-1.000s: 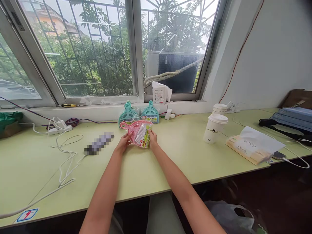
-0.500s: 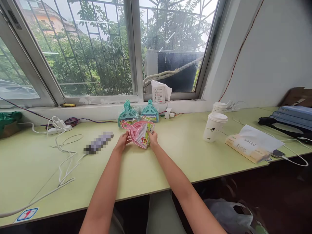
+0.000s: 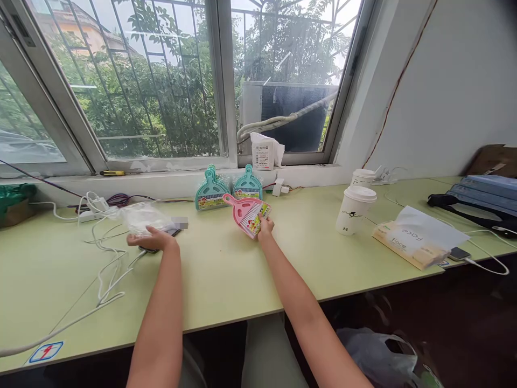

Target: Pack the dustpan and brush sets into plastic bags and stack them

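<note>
My right hand (image 3: 265, 227) grips the right edge of a pink dustpan and brush set (image 3: 244, 209). The set is tilted, its ringed handle up to the left, with pale bristles and a bright printed label across it. Off to the left, my left hand (image 3: 152, 240) is closed with the palm turned up on a crumpled clear plastic bag (image 3: 142, 216); some of its fingers are hidden. A phone-like dark object (image 3: 148, 250), partly blurred out, lies under that hand. Behind the pink set stand teal dustpan sets (image 3: 210, 188), with another teal stack (image 3: 247, 183) beside them.
White cables and a power strip (image 3: 89, 215) lie at the left. Two lidded paper cups (image 3: 353, 215) and a tissue pack (image 3: 404, 248) stand to the right. A tissue box (image 3: 264, 153) sits on the windowsill, near a small white plug (image 3: 279, 187).
My left hand has left the pink dustpan set and moved left with the clear plastic bag. My right hand has shifted the set slightly to the right and up.
</note>
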The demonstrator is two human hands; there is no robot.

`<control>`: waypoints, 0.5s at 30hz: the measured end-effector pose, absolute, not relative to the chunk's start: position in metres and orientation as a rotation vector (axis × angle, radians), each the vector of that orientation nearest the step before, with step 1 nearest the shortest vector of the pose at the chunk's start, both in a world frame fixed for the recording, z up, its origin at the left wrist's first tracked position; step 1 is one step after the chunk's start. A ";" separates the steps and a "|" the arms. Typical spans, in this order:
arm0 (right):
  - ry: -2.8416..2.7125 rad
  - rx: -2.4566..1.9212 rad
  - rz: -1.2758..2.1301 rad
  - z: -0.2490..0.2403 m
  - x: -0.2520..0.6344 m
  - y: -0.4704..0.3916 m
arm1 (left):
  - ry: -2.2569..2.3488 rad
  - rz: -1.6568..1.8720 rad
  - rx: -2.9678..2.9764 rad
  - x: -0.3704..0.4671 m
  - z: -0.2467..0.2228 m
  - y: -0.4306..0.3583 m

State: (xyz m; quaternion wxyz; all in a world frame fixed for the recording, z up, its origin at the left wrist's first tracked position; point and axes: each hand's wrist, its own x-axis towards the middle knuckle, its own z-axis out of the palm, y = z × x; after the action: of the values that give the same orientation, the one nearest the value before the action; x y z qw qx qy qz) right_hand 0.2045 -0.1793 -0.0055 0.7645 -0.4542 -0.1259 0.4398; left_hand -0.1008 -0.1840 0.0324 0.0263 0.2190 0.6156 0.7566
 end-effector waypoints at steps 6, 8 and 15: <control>-0.261 -0.962 0.983 -0.009 0.199 -0.180 | 2.269 2.598 0.951 -0.083 0.040 -0.207; -0.266 -0.930 1.005 -0.008 0.195 -0.180 | 2.000 2.508 1.365 -0.065 0.041 -0.203; -0.526 -1.033 0.892 -0.012 0.177 -0.175 | 0.942 1.470 1.347 0.030 0.003 -0.175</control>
State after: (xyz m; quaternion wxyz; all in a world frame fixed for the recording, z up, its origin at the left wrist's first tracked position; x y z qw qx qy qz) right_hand 0.1769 -0.1751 -0.0120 0.7444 -0.4717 -0.2400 0.4072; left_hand 0.0302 -0.1754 0.0033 0.4513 0.5451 0.3811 0.5949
